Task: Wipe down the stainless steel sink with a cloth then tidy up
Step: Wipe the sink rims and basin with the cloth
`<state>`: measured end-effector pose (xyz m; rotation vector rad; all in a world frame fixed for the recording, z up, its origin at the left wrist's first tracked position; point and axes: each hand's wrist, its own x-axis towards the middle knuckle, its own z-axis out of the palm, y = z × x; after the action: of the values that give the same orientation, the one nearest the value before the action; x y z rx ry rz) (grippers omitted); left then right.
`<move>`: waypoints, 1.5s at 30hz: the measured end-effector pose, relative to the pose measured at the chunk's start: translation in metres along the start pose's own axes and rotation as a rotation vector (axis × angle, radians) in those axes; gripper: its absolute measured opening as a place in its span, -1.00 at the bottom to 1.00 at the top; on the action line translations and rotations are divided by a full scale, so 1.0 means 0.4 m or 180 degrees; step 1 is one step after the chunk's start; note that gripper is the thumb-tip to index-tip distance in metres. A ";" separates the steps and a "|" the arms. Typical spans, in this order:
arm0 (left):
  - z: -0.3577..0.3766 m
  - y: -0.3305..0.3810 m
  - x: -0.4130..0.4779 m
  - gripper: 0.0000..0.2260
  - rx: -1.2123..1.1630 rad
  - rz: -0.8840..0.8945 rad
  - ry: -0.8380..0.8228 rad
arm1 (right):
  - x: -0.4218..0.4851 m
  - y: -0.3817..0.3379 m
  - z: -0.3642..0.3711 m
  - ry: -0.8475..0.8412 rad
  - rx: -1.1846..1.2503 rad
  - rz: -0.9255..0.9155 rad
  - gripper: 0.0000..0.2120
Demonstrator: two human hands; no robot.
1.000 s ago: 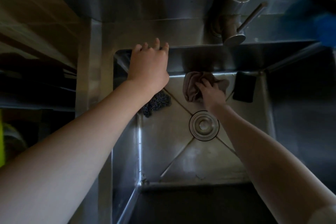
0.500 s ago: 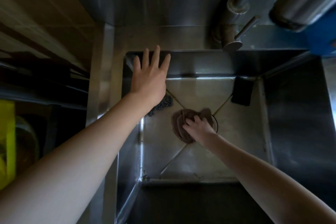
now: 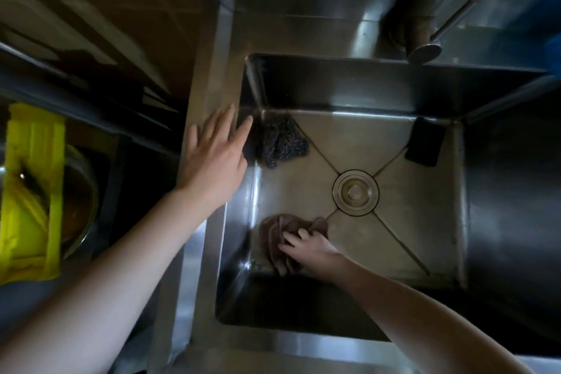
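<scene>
Crumpled brown cloth (image 3: 274, 240) under right hand (image 3: 312, 247); sink (image 3: 419, 240) floor.

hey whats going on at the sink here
A person is wiping the inside of the stainless steel sink. Their right hand presses a brownish cloth onto the basin floor in the near-left corner, short of the drain. The left hand is at the sink's left rim, fingers straight. A steel scourer lies in the far-left corner and a dark sponge in the far-right corner.
</scene>
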<state>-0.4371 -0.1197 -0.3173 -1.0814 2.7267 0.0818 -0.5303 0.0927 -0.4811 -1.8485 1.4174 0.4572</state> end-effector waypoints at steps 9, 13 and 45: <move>-0.004 -0.015 -0.151 -0.49 -0.0189 -0.0084 0.0280 | 0.116 0.042 -0.104 0.0577 0.0296 0.0809 -0.43; 0.009 -0.019 -0.211 -0.50 -0.0372 -0.0132 0.0489 | 0.181 0.039 -0.151 0.0757 0.0404 0.0852 -0.46; 0.066 -0.021 -0.426 -0.60 -0.0237 -0.0605 0.0334 | 0.195 0.084 -0.164 0.1312 0.0735 0.0846 -0.54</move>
<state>-0.3059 -0.0081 -0.3069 -1.3974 2.7146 0.1008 -0.5468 -0.0113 -0.5022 -1.6311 1.9174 0.0292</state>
